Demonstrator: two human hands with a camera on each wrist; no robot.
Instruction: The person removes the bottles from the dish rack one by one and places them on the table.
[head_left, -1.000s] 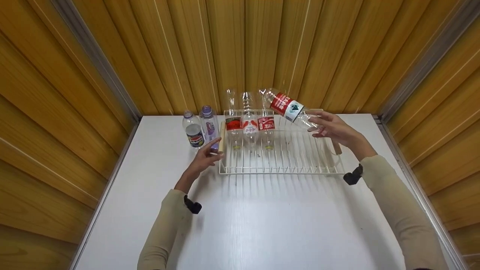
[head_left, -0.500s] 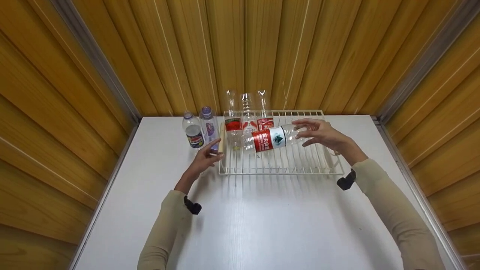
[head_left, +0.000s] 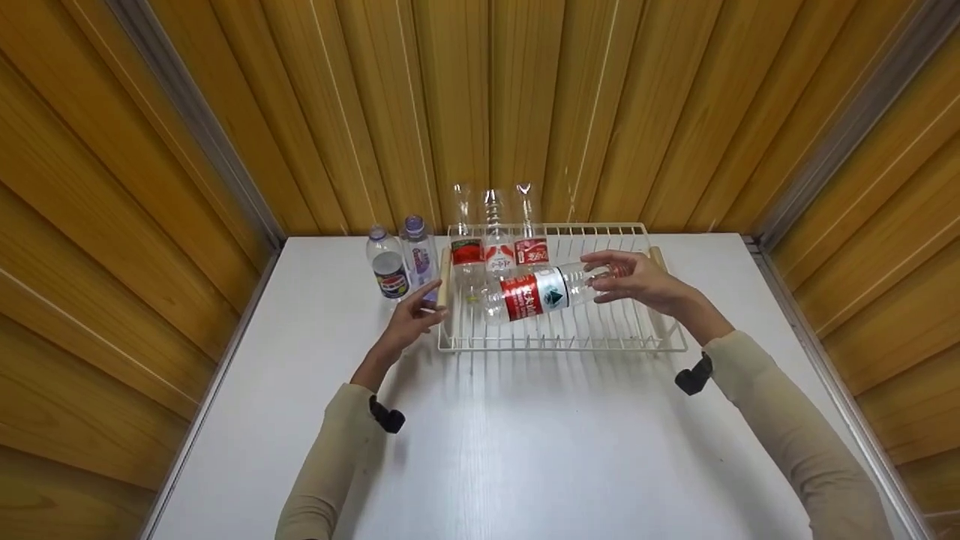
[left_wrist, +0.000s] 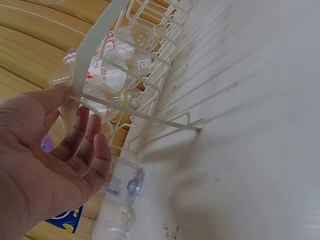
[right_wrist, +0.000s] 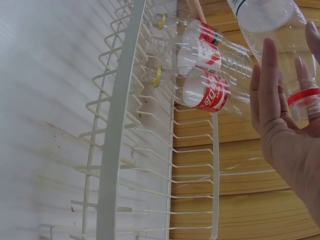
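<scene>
In the head view, my right hand [head_left: 637, 283] holds a clear water bottle [head_left: 529, 295] with a red and white label, its base toward the left. Fingers and thumb grip around the neck, where the right wrist view shows a red ring [right_wrist: 303, 95]. The bottle lies almost level above the white wire dish rack [head_left: 562, 349]. My left hand [head_left: 409, 322] holds the wooden handle [head_left: 445, 274] at the rack's left end, thumb on one side and fingers curled on the other. Three clear bottles lean neck down in the rack, including a red-labelled cola bottle [right_wrist: 212, 91].
Left of the rack stand a bottle with a dark blue label [head_left: 388, 271] and a purple-tinted bottle [head_left: 420, 259]. Wood-look panels [head_left: 517, 112] rise behind the white table [head_left: 480, 450] and on both sides. Wire dividers fill the rack's right part.
My right hand has moved left and toward me. The bottle in it has swung from base-up and tilted to nearly level, coming in front of the racked bottles. My left hand stays put.
</scene>
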